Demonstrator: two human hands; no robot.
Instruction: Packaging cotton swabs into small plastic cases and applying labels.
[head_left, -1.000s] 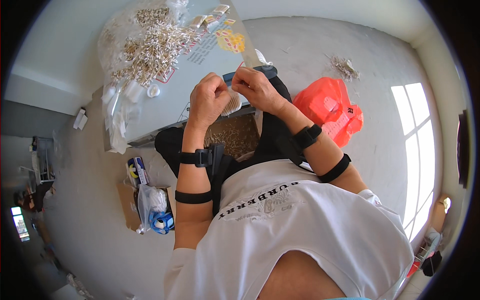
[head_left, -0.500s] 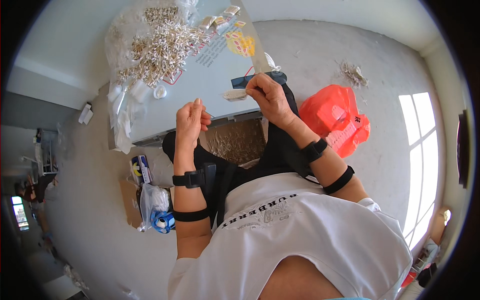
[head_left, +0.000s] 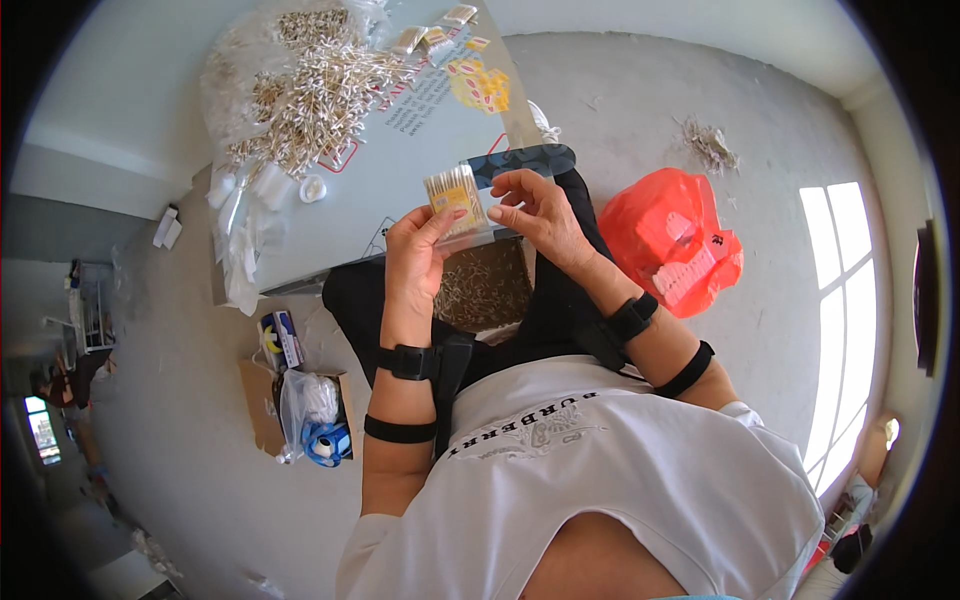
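Observation:
Upright in my left hand [head_left: 412, 245] is a clear packet of cotton swabs [head_left: 455, 197] with a yellow label, pinched between thumb and fingers at its lower left. My right hand [head_left: 535, 215] is just right of the packet, thumb and fingers apart. Whether its thumb touches the packet's clear edge is hard to tell. Beyond my hands, a big heap of loose cotton swabs [head_left: 320, 100] spills from a clear plastic bag onto the table [head_left: 375, 185].
Several small swab packets [head_left: 410, 40] and yellow labels [head_left: 480, 85] lie at the table's far side. A white roll of tape [head_left: 313, 188] sits near the heap. Between my legs is a box with swabs [head_left: 485, 285]. A red plastic bag [head_left: 665, 235] and an open carton [head_left: 262, 405] stand on the floor.
The packet has passed from my right hand to my left and now faces up with its label showing. My left hand has moved right; my right hand's fingers have opened.

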